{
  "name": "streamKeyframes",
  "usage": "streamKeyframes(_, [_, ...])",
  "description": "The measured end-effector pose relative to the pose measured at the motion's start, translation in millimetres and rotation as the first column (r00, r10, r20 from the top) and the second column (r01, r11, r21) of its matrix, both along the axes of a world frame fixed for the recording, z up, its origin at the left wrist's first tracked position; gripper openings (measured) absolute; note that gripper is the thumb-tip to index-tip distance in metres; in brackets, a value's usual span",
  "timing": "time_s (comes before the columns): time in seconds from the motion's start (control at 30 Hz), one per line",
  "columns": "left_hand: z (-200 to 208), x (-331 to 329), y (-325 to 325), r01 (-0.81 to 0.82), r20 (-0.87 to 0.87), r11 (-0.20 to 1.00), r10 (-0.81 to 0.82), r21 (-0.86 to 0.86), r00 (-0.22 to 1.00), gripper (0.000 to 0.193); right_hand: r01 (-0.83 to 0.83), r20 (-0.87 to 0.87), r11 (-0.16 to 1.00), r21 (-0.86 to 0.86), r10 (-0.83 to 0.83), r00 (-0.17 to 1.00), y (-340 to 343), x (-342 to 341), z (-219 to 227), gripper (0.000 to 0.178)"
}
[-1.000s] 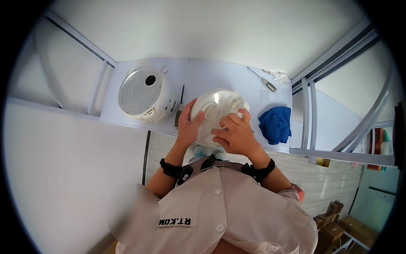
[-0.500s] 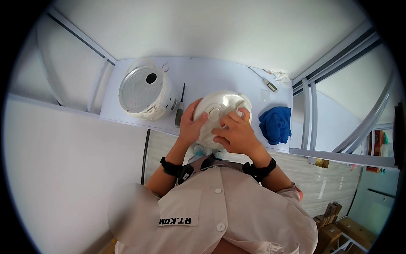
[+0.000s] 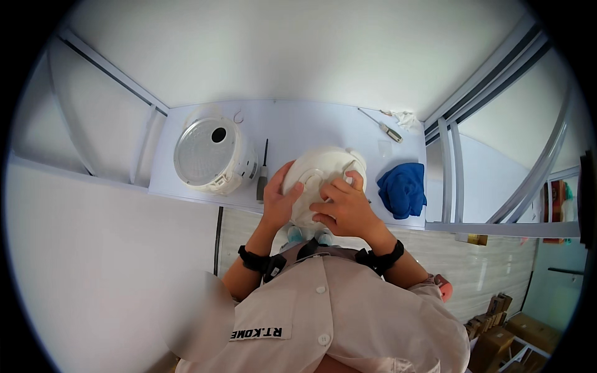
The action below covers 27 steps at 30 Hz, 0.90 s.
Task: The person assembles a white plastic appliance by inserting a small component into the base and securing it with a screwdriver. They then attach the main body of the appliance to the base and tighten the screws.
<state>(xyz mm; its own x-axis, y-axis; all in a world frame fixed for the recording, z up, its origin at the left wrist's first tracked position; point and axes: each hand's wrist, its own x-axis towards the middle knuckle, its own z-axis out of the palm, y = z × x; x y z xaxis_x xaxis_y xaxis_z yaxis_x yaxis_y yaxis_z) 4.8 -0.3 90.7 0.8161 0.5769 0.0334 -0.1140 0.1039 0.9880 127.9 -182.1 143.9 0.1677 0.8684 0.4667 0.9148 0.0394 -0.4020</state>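
So the main thing here is a white round lid-like part, glossy, with a raised ring on its face. It's up in front of the person's belly, across the near edge of the desk; can't tell if it's touching the desktop.

Left hand is clamped on its rim at about 9 o'clock, thumb pressed on the face, fingers wrapped around the side. Right hand comes in from around 4 o'clock, fingers bent over the part. Can't tell if that one is actually gripping anything. Both wrists have black bands on.

Going outward from the part: a grey-handled screwdriver lies just off the left hand, tip at 12. Past it, between 9 and 10, sits a white drum-shaped housing with a metal disc face and a dark oval hole. A bunched blue cloth is at 3 o'clock. Another screwdriver is between 1 and 2, with crumpled white tissue beyond it. Cardboard boxes way off around 4:30.
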Motion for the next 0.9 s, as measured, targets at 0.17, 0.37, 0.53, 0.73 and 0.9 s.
streamKeyframes(0.17, [6,0,1,0.008,0.016,0.999,-0.009,0.052,1.0,0.058,-0.001,-0.1,0.998,0.061,0.007,0.995,-1,7,0,0.025])
streamKeyframes(0.37, [-2,1,2,0.008,0.202,1.0,-0.002,-0.028,0.979,0.061,0.433,-0.184,0.786,0.441,-0.392,0.901,8,9,-14,0.07])
streamKeyframes(0.53, [-19,-3,13,0.027,0.246,0.991,0.006,-0.129,0.969,0.061,0.621,-0.577,0.761,0.188,-0.427,0.697,13,12,-9,0.131])
streamKeyframes(0.73, [-29,-12,30,0.19,0.043,0.981,-0.189,-0.034,0.981,0.063,0.543,-0.475,0.838,-0.054,-0.5,0.724,1,10,0,0.138])
streamKeyframes(0.9, [2,-4,18,0.077,0.051,0.935,-0.101,0.347,0.994,0.07,0.537,-0.316,0.843,0.036,-0.5,0.806,2,-5,-8,0.131])
